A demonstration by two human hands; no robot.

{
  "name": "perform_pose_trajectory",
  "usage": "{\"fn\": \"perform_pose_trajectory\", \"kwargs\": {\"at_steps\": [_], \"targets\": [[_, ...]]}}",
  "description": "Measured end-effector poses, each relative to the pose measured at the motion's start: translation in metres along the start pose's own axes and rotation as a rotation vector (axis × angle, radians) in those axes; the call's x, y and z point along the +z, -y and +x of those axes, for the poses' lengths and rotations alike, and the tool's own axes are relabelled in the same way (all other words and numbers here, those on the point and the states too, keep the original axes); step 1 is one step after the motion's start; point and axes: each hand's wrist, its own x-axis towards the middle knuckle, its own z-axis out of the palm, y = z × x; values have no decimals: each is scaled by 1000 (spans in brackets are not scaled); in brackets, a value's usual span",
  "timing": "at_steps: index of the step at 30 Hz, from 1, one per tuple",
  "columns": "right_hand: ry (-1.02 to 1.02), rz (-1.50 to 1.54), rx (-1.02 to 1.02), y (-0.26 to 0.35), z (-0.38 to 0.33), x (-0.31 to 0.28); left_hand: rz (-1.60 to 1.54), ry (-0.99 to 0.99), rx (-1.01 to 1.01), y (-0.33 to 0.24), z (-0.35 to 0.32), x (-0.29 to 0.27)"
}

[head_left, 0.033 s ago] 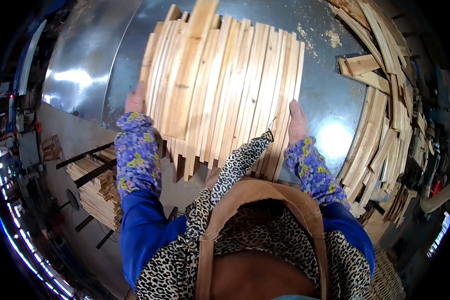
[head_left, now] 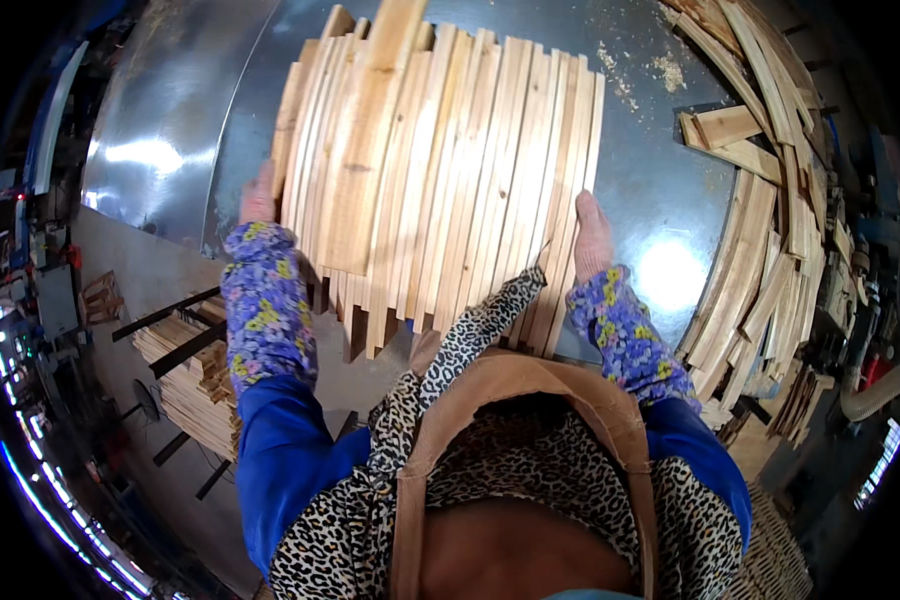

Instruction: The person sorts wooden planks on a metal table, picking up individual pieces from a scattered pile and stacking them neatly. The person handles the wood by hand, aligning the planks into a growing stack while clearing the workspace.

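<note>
- The left hand point(head_left: 258, 197) is pressed flat against the left side of a big bunch of wooden slats point(head_left: 440, 170). The fingers are straight, not curled around anything.
- The right hand point(head_left: 591, 233) is pressed flat against the right side of the same bunch, near its close end. Its fingers are straight too.
- So both hands squeeze the bunch from the two sides, and the slats sit between them.
- The slats are long, thin and pale. They lie side by side on the shiny metal surface point(head_left: 170, 120), pointing away from the person. Their near ends stick out a little over the edge of the surface and are not all even.
- One wider slat point(head_left: 370, 140) lies on top of the bunch, toward the left.
- Both arms wear flowery purple sleeve covers point(head_left: 265, 300) over blue sleeves.
- To the right, more slats lie in a messy pile point(head_left: 770, 230) on the surface.
- Bits of sawdust point(head_left: 660, 70) sit on the surface past the bunch.
- Down to the left, below the surface, is another stack of slats point(head_left: 190, 375).
</note>
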Motion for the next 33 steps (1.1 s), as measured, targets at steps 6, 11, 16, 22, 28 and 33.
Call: {"fn": "perform_pose_trajectory", "kwargs": {"at_steps": [6,11,16,22,28,33], "targets": [[-38,-112,-69,-20,34,139,15,60,133,-59,42,-86],[-14,-189,-49,-43,21,286,306,-37,237,-69,103,-168],[1,-765,-167,-103,33,368,710,-196,247,-21,219,-236],[95,-953,-168,-82,32,388,702,-220,361,9,242,-247],[58,-937,-99,-98,54,381,761,-193,544,-30,135,-176],[323,-798,-58,-117,29,370,550,-71,414,-73,88,-190]]}}
